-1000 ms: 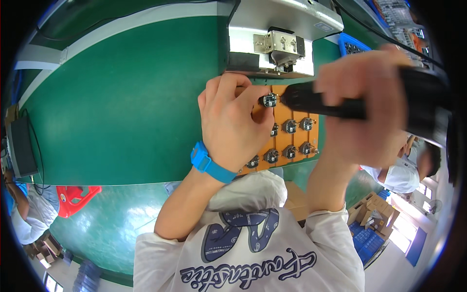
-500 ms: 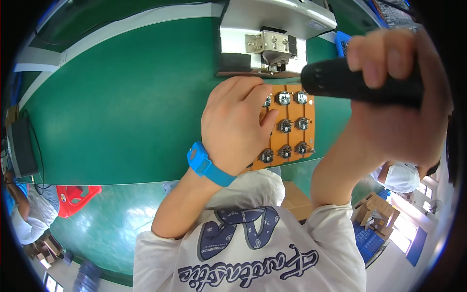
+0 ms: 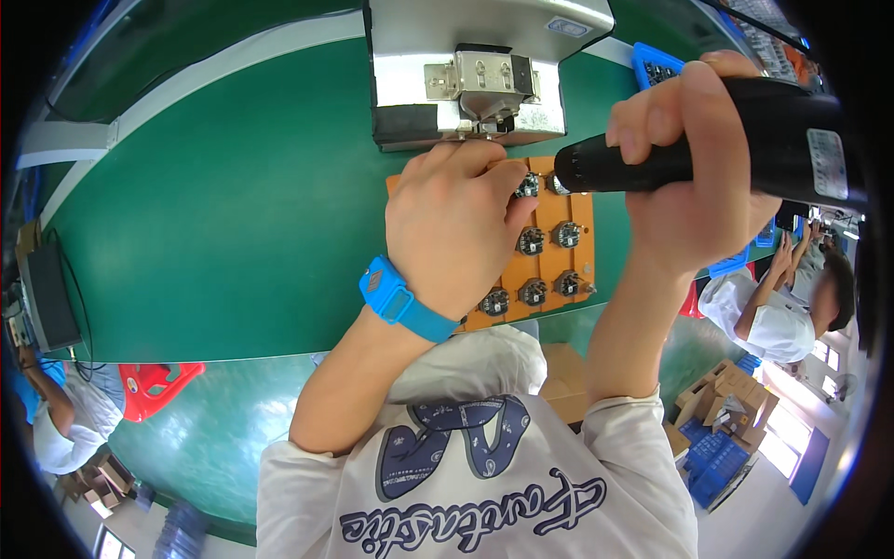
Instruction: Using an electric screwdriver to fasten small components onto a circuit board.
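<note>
On the green table lies an orange tray [image 3: 549, 264] with rows of small round metal-and-black components [image 3: 531, 240]. My left hand [image 3: 453, 219] covers its left part, fingers bent over the far edge, closed on the tray. Its thumb and forefinger lie beside a component in the far row; the other fingertips are hidden. My right hand [image 3: 694, 168] is wrapped round a black electric screwdriver [image 3: 792, 140], held sideways. The tool's nose is over the far right component and partly hides it; no bit can be made out.
A silver metal machine [image 3: 484, 23] with a bracket stands just beyond the tray. Blue bins [image 3: 656, 65] are at the far right. A black box [image 3: 42, 279] with a cable sits at the left table end. Other people [image 3: 768, 307] sit at both sides.
My right hand and the screwdriver have moved slightly left, and the tool's nose now overlaps the far right component. The view has shifted; my left hand stays over the tray.
</note>
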`<state>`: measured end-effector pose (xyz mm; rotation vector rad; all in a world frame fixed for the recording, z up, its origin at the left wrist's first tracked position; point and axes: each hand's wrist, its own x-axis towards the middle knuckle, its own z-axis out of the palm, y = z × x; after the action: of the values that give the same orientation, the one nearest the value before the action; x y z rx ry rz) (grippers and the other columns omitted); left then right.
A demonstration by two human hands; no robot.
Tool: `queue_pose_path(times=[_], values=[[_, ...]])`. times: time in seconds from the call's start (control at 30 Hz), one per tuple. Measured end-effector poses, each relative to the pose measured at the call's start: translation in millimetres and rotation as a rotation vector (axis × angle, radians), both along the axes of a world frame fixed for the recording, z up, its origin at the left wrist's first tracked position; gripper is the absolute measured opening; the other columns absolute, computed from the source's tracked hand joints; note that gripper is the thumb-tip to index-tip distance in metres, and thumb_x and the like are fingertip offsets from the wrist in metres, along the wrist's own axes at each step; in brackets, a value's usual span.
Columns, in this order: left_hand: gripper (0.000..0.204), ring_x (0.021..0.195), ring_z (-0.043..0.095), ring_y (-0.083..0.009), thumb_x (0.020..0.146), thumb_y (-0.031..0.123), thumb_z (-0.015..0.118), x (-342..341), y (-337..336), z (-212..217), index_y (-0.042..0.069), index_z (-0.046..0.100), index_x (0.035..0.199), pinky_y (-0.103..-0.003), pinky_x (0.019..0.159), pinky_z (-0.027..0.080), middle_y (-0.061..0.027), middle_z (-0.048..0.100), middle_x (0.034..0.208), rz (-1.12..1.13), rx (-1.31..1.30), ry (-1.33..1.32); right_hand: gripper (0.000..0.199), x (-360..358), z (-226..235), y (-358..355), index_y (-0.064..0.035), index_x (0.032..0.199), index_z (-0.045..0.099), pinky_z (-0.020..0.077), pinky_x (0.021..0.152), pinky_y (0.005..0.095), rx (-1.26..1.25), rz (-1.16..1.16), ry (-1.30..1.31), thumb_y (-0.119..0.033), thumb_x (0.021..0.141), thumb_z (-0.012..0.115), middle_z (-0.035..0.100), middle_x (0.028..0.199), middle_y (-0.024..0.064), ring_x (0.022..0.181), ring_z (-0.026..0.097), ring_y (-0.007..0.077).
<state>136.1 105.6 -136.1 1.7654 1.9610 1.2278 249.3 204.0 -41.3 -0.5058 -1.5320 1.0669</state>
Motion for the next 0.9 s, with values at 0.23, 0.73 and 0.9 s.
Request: queue_pose_path(times=[0.23, 0.73, 0.9], values=[[0.029, 0.094, 0.069, -0.0276, 0.074, 0.020, 0.087, 0.1, 1.5, 0.3, 0.010, 0.080, 0.100, -0.040, 0.086, 0.055, -0.0025, 0.075, 0.106, -0.002, -0.012, 0.024, 0.016, 1.1, -9.4, 1.7, 0.0048, 0.109, 0.059, 0.0479, 0.054, 0.0369, -0.040, -0.003, 0.044, -0.001, 0.094, 0.058, 0.055, 0.068, 0.0096, 0.052, 0.055, 0.0197], [0.018, 0.094, 0.067, -0.0249, 0.072, 0.015, 0.084, -5.8, -6.3, -1.6, 0.009, 0.077, 0.087, -0.041, 0.086, 0.055, -0.0020, 0.071, 0.095, 0.000, -0.021, -0.014, 0.022, 41.3, 21.2, -16.6, 0.0020, 0.117, 0.054, 0.0426, 0.056, 0.0330, -0.225, -0.066, -0.061, -0.007, 0.097, 0.056, 0.052, 0.071, 0.0071, 0.055, 0.051, 0.0178], [0.019, 0.094, 0.067, -0.0257, 0.073, 0.014, 0.083, -6.6, -7.6, 3.7, 0.008, 0.077, 0.090, -0.041, 0.085, 0.055, -0.0029, 0.071, 0.096, -0.017, -0.028, 0.010, 0.024, 87.6, -7.3, -23.0, 0.0030, 0.108, 0.064, 0.0427, 0.050, 0.0271, -0.420, -0.265, -0.248, -0.004, 0.087, 0.075, 0.059, 0.068, 0.0049, 0.049, 0.056, 0.0143]])
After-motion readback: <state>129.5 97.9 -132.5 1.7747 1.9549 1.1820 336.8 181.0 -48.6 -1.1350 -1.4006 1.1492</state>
